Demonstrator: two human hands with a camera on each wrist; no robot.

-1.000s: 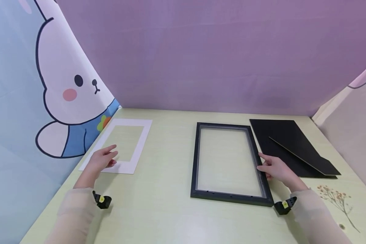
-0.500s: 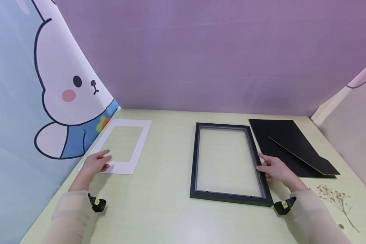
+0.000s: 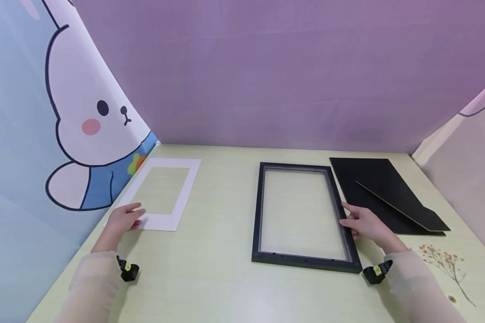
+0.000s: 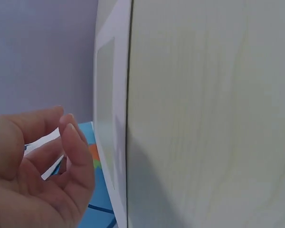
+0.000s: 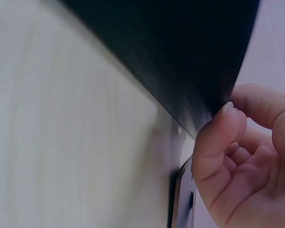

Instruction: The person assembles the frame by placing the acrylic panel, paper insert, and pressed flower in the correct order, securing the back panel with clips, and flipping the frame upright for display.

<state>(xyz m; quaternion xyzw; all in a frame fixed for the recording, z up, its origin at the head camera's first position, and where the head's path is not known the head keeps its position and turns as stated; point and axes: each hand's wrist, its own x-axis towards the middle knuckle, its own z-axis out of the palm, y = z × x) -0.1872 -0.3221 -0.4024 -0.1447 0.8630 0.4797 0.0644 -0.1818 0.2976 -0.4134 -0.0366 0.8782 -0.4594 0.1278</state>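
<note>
At the far left a bunny backdrop (image 3: 85,125) curves down to the pale green table (image 3: 218,278); just beside it lies a white mat board (image 3: 161,193) with a rectangular window, flat on the table near its left edge. The left hand (image 3: 123,220) sits at the mat's near left corner, fingers loosely curled and slightly apart, with the thumb (image 3: 131,207) stretched over the white border; the left wrist view shows the curled fingers (image 4: 73,152) close to the mat's edge (image 4: 118,95), but whether they actually pinch it cannot be told. A second ago this hand lay further in, over the mat's near border with the fingers more extended; it has since drawn back toward the corner, and between the half-second frame and now it has scarcely moved; the mat itself has not shifted.

In the middle lies a black picture frame (image 3: 301,215), flat, well apart from the mat. The right hand (image 3: 365,224) rests against its right rail, thumb and fingertips touching the outer edge, fingers curled and close together; it has stayed there through all three head views. Right of it, black backing boards (image 3: 380,188) overlap one another; nearer the table's right edge lies a dried flower sprig (image 3: 444,262).
</note>
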